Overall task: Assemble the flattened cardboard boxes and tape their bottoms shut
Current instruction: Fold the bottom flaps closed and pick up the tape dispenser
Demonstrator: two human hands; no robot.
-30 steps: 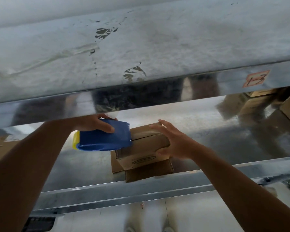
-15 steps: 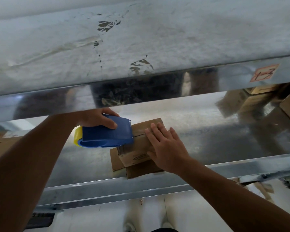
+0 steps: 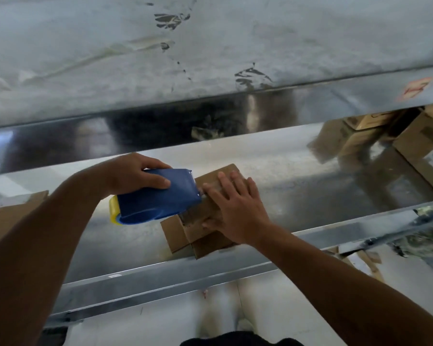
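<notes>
1. Small brown cardboard box is sitting on the shiny sheet-metal shelf, near its front edge, with loose flaps splaying out at its near side.
2. I am seeing the right hand lying flat on the box top, pressing down with its fingers straight and its thumb down the near face.
3. The left hand is gripping a blue plastic tape dispenser with a yellow end, fingers wrapped over its back.
4. The dispenser's nose is touching the box's upper left edge, just beside the right fingertips.
5. A flat brown cardboard sheet is lying at the shelf's left end.
6. More brown cartons are standing far right, well apart.
</notes>
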